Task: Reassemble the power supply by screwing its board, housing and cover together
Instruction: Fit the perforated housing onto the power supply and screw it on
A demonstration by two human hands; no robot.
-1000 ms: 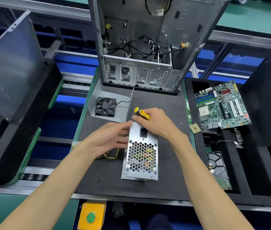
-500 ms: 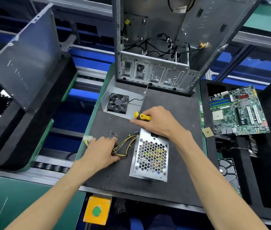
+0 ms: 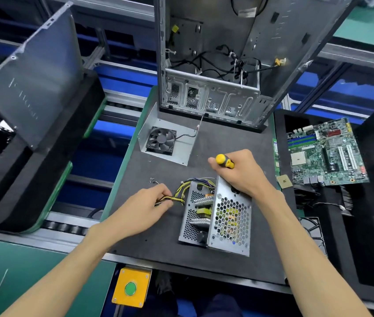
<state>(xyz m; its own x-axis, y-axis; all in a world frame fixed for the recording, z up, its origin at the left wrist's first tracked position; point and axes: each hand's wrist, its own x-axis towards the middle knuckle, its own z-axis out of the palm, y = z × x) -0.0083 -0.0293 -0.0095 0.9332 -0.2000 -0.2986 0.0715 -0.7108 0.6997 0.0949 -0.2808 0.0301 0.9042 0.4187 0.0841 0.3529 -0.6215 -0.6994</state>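
Observation:
The silver power supply [image 3: 229, 221] stands tilted on the black mat [image 3: 225, 143], its open side showing the board and heat sinks inside. My right hand [image 3: 241, 172] rests on its top edge while gripping a yellow-and-black screwdriver [image 3: 224, 160]. To its left, my left hand [image 3: 146, 205] pinches the yellow and black cable bundle [image 3: 177, 197] that leaves the housing. A few small screws [image 3: 153, 180] lie on the mat just beyond my left hand. The cover [image 3: 172, 143], a bent grey plate carrying a black fan [image 3: 161, 140], lies farther back.
An open computer case [image 3: 218, 65] stands upright at the back of the mat. A motherboard [image 3: 325, 154] and a loose CPU chip [image 3: 284, 181] lie on black foam at the right. A grey side panel [image 3: 35, 81] leans on foam at the left. A yellow button box [image 3: 132, 287] sits below the mat's front edge.
My left hand left the housing, reached left to the cables and now pinches them. The power supply has tipped up from lying flat, exposing its inside. My right hand stayed on top with the screwdriver.

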